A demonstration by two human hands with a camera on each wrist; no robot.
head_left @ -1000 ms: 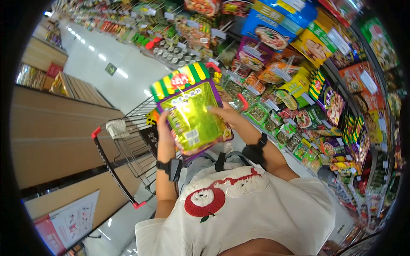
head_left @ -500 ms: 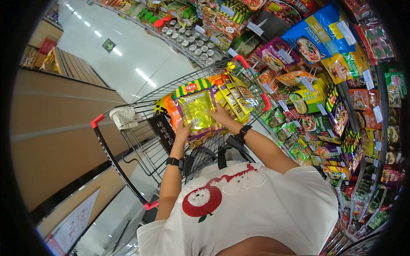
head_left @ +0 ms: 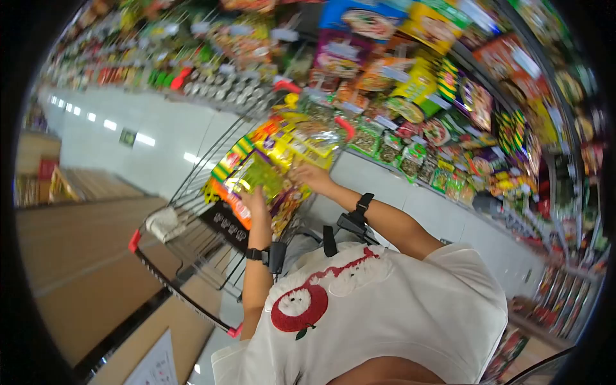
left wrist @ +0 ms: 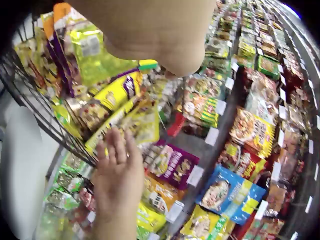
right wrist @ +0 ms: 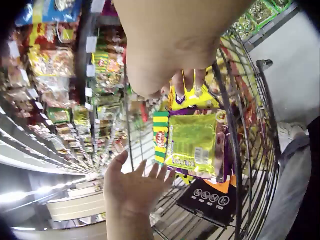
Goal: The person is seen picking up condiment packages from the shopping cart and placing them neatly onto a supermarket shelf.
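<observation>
The green packet (head_left: pixel 256 174) lies on top of the other packets in the shopping cart (head_left: pixel 186 240), its striped top edge towards the far end. Judging by how the hands stand, this is the moment of setting the packet down into the cart. The left hand (head_left: pixel 255 200) rests at the near edge of the packet; the head view is too blurred to tell whether it touches. The right hand (head_left: pixel 307 174) is at the packet's right side, over the yellow packets (head_left: pixel 301 138) beside it.

The right wrist view makes the left hand (right wrist: pixel 131 189) plain: palm spread, fingers straight and apart, holding nothing, just beside the packet (right wrist: pixel 192 144) rather than round it. The left wrist view does the same for the right hand (left wrist: pixel 117 177): fingers straight and together, gripping nothing, against the cart's wire side (left wrist: pixel 45 120). So, as I judge it, the packet is let go, and the next move calls only for drawing both hands clear of the wire without dragging the packet along.

The head view alone shows the cart whole, with its red handle (head_left: pixel 138 240) and the aisle floor. The left wrist view shows the store shelves (left wrist: pixel 235 125) with their price tags much more sharply.
</observation>
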